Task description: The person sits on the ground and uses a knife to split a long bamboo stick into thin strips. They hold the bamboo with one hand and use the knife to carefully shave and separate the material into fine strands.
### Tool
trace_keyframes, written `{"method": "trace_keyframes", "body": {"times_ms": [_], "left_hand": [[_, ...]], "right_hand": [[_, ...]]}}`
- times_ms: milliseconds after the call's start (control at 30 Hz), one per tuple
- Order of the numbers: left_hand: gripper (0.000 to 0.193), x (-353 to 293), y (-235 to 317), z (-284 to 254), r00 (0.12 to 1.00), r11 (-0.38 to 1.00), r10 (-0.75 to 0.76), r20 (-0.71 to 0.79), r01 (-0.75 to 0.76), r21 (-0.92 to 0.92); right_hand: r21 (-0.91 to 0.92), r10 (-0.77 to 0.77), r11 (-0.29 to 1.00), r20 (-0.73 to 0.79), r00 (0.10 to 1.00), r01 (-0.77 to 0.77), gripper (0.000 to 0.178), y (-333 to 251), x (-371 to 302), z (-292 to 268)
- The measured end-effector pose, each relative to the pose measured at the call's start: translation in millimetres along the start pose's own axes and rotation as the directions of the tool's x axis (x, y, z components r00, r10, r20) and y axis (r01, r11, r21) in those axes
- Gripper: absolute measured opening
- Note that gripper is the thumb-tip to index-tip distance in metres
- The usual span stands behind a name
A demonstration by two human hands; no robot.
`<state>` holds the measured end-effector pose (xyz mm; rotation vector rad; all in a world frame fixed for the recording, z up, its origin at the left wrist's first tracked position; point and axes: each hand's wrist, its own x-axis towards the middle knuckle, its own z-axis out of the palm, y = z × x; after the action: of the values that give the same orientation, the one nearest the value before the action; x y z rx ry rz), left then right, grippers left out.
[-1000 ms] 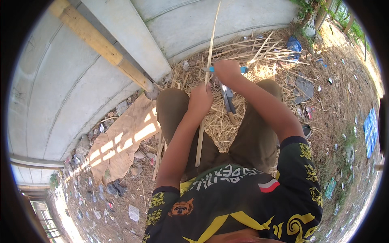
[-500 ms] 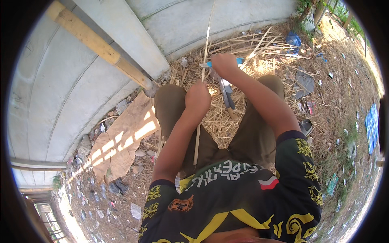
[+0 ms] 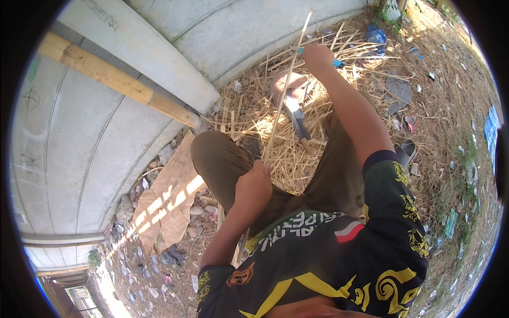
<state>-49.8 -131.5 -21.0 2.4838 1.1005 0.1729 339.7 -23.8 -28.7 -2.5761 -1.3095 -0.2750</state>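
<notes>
Between my thighs, my left hand (image 3: 253, 188) is closed round the lower part of a long, thin bamboo strip (image 3: 280, 108). The strip slants up and away, its pale far tip near the wall. My right hand (image 3: 319, 59) reaches forward, wrapped round a blue-handled knife (image 3: 338, 63). Its blade lies across the strip's upper part; the fist covers most of the handle. On the ground between my knees rests a large-bladed knife (image 3: 298, 119) with a dark section and wooden handle. Beyond its blade sits a rounded, brownish block (image 3: 289, 85).
Bamboo slivers (image 3: 339, 45) and shavings litter the ground ahead. A grey panel wall (image 3: 238, 37) and a leaning bamboo pole (image 3: 106, 79) stand at the left. Flattened cardboard (image 3: 164, 217) lies beside my left leg. A blue plastic item (image 3: 376, 40) is at the far right.
My right hand with the knife has moved away and to the right along the strip. My left hand has drawn back toward my body, and the strip now leans further right.
</notes>
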Motion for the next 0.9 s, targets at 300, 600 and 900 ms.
{"method": "trace_keyframes", "body": {"times_ms": [300,600,900], "left_hand": [[0.032,23,-3,-10,0.989,0.952,0.029,-0.142,-0.071,-0.299],[0.037,83,-10,-2,0.953,0.950,0.009,-0.304,-0.103,-0.294],[0.037,79,20,-15,0.951,0.947,-0.033,-0.307,-0.068,-0.313]], "right_hand": [[0.051,-0.357,0.934,0.055,0.933,0.354,0.008,-53,-51,-2],[0.133,-0.511,0.853,0.022,0.859,0.504,0.009,-93,-110,-21],[0.088,-0.429,0.898,-0.045,0.902,0.431,0.007,-83,-74,-15]]}}
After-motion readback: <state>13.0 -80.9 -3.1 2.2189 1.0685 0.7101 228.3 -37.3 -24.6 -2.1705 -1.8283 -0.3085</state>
